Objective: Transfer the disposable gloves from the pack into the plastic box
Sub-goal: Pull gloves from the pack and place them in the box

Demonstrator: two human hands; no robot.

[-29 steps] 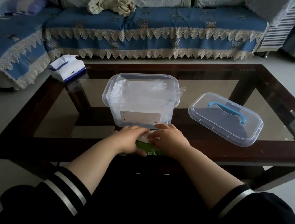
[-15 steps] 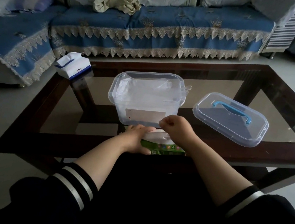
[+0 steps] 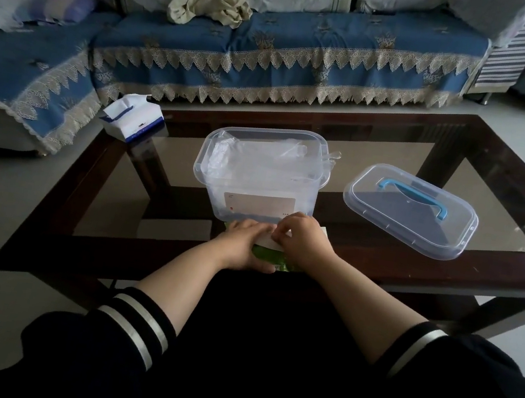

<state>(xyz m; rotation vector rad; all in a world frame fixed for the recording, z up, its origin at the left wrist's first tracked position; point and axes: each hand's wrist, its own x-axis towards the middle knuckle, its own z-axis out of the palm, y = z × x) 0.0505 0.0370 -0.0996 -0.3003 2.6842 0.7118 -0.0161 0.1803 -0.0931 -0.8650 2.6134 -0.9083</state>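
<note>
The left hand (image 3: 246, 245) lies palm down on the pack (image 3: 269, 248), fingers fairly straight and pressing it flat against the near edge of the table (image 3: 448, 258). The right hand (image 3: 304, 238) sits just beside it on the same pack, its fingers curled and bunched at the pack's white top; they seem to pinch something there, but whether a glove is between them cannot be told. The two hands touch or nearly touch at the fingertips. Only a green strip of the pack shows below the hands, and a pale corner peeks out to the right of the right hand.

Directly behind the hands stands the plastic box (image 3: 259, 178), clear, lidless and upright on the glass top, touching or almost touching the pack. Inside it lie crumpled clear gloves (image 3: 253, 160), filling the upper part; a bit of clear film hangs over its right rim. A white label sits on the box's near wall.

To the right of the box, apart from it, the lid (image 3: 409, 211) lies flat on the table with its blue handle up. At the far left corner of the table rests a tissue pack (image 3: 132, 121), white and blue. Beyond the table runs a sofa (image 3: 309, 50) under a blue cover with lace trim, and a beige cloth (image 3: 211, 2) is bunched on its seat.
</note>
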